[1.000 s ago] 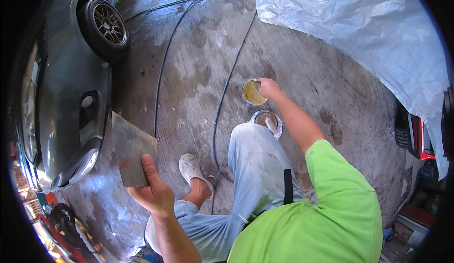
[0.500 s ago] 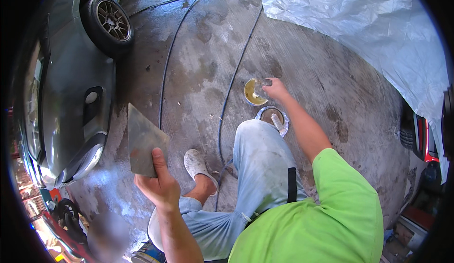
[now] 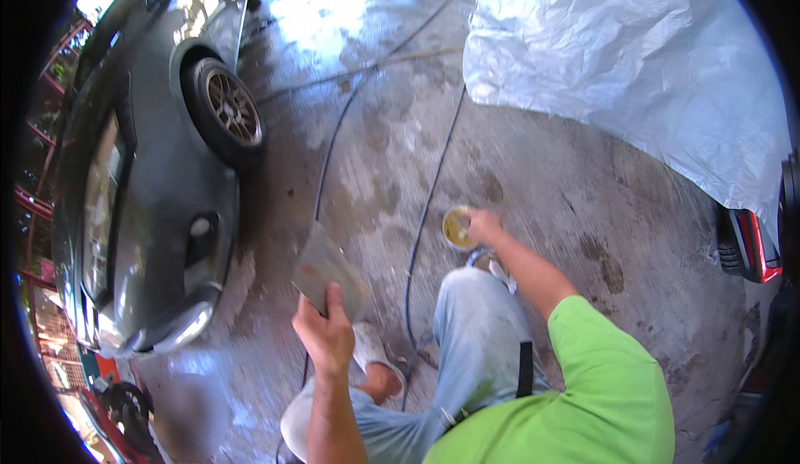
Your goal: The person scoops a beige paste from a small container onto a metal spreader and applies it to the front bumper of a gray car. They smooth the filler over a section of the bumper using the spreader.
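Head view: a thin, flat, four-sided grey plate [image 3: 327, 268] with a smudged face is gripped in the left hand [image 3: 323, 331], thumb laid on top. One round can [image 3: 447, 235] with a yellowish inside is set on the rough, stained concrete floor [image 3: 533, 155], beyond the knee. The right hand [image 3: 485, 227] is placed at the can's right rim, fingers bunched; whether anything is held there cannot be told. One second round container [image 3: 479, 257] is mostly hidden by the knee. Two long dark hoses [image 3: 437, 180] are counted left of the can, one crinkled whitish sheet [image 3: 617, 55] at far right, and one glossy dark car [image 3: 158, 197] at left. Compared with half a second ago, more of the car is seen, the plate has been brought across the pale perforated shoe [image 3: 367, 347], and the scraper is no longer made out.
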A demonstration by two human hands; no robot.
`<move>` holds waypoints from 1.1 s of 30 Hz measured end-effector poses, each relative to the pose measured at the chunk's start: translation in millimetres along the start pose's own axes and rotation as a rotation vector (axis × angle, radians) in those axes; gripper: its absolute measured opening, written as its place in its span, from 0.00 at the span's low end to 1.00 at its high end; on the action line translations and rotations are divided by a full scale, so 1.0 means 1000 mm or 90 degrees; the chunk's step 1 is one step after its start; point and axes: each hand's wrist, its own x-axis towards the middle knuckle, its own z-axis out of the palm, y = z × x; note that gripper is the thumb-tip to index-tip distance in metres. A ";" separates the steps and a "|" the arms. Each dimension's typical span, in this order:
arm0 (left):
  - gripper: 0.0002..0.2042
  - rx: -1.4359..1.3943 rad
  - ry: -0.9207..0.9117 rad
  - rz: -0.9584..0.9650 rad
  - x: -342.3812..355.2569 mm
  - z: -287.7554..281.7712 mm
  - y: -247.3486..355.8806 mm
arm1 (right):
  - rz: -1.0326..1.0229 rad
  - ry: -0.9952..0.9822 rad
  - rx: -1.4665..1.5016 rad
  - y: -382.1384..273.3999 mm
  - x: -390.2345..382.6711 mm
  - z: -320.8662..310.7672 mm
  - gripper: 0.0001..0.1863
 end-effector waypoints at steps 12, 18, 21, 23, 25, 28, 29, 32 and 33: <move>0.10 0.005 -0.029 -0.001 -0.001 0.002 0.012 | 0.029 -0.072 0.251 0.033 0.006 0.003 0.30; 0.11 -0.057 -0.017 -0.025 0.009 0.013 0.002 | 0.048 -0.009 0.323 0.051 -0.009 -0.031 0.31; 0.12 -0.048 -0.015 -0.024 0.014 0.017 0.002 | 0.007 0.036 0.284 0.044 -0.024 -0.055 0.31; 0.12 -0.033 -0.025 -0.039 0.018 0.018 0.001 | -0.004 0.013 0.325 0.036 -0.033 -0.070 0.31; 0.13 -0.030 -0.033 -0.033 0.024 0.021 -0.002 | -0.021 0.020 0.330 0.030 -0.033 -0.085 0.31; 0.13 -0.064 -0.018 0.022 0.034 0.037 -0.009 | -0.056 0.087 0.295 0.042 -0.024 -0.103 0.30; 0.14 -0.091 -0.018 0.040 0.034 0.051 -0.010 | -0.061 0.122 0.286 0.062 -0.021 -0.113 0.29; 0.15 -0.025 -0.051 -0.012 0.039 0.043 -0.031 | -0.066 0.103 0.298 0.023 -0.046 -0.114 0.27; 0.16 -0.014 -0.053 -0.025 0.038 0.044 -0.030 | -0.060 0.071 0.318 0.020 -0.051 -0.123 0.28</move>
